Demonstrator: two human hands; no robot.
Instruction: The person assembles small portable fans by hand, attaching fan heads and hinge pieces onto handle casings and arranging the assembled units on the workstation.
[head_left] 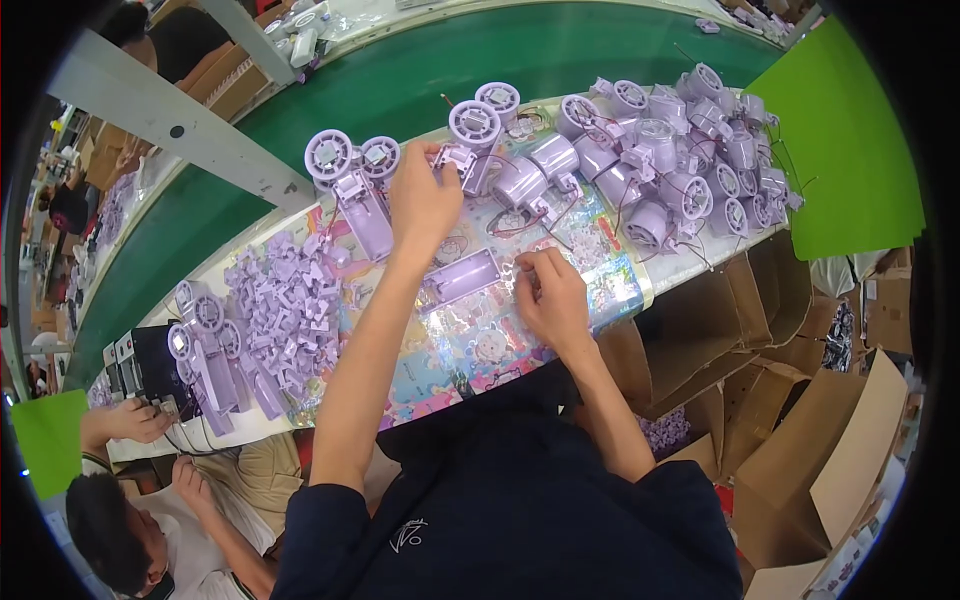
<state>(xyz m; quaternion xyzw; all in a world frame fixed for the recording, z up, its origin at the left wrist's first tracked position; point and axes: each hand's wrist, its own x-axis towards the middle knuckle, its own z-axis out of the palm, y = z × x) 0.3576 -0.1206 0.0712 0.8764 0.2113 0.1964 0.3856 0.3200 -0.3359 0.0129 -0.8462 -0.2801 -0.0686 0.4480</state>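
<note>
My left hand [425, 203] reaches to the far side of the mat. Its fingers are closed around the small bracket end of a purple plastic housing [458, 162], beside purple ring-shaped ends [474, 122]. My right hand [552, 300] hovers low over the mat with fingers curled together; whatever they may hold is hidden. Just left of it lies an open purple trough-shaped half shell [465, 277]. Another purple housing with two round ends [365, 215] rests left of my left hand.
A heap of small purple brackets [285, 310] lies at the left. Several wired purple cylinders [690, 160] pile up at the right. Beyond runs a green conveyor belt [400, 75]. Cardboard boxes [810, 470] stand at lower right. A co-worker's hand [140, 420] is at far left.
</note>
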